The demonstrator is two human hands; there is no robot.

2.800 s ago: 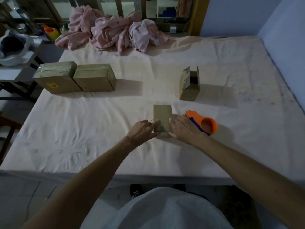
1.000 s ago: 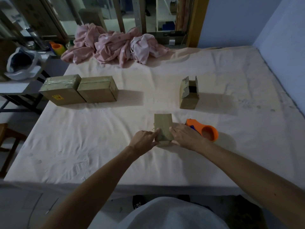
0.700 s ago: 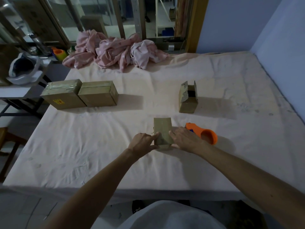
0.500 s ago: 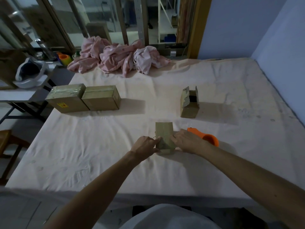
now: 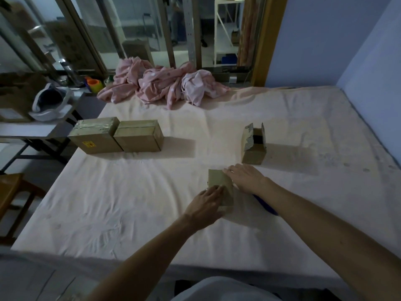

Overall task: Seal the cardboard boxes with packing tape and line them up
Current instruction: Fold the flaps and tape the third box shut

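Your right hand (image 5: 245, 178) has slid to the far corner of the small box (image 5: 219, 184), fingers straight and flat. Your left hand (image 5: 205, 203) rests straight fingers on its top. You have four boxes on the sheet (image 5: 130, 203): this one, two taped boxes (image 5: 95, 135) (image 5: 138, 135) touching at left, and one open box (image 5: 253, 146) behind. One tape dispenser (image 5: 265, 205) peeks blue under your right forearm.

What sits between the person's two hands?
A small box lying on the sheet. The left hand rests its fingers on the box's near top, and the right hand lies against its right side. The head view shows this.
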